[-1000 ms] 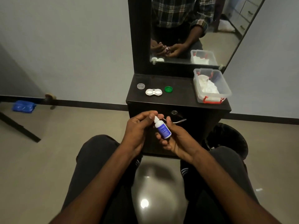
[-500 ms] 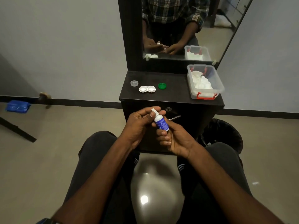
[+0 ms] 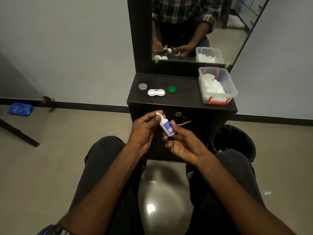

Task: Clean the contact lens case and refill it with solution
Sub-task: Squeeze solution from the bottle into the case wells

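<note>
- Right hand (image 3: 183, 146) holds the little solution bottle (image 3: 166, 127) tilted, just in front of the dark surface (image 3: 183, 99).
- Left hand (image 3: 144, 131) pinches its white cap (image 3: 159, 114).
- Open lens case (image 3: 156, 92) sits on that surface, between a clear lid (image 3: 142, 86) and a green lid (image 3: 172, 89).

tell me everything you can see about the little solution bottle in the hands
The solution bottle is small, white, plastic-looking, with a blue printed label down its body and a white cap on top. It is held in the air in front of the dark cabinet, tilted with the cap up and to the left. The left hand pinches the cap end with thumb and fingers; the right hand cradles the lower body. It touches nothing else. The label text is too small to read.
</note>
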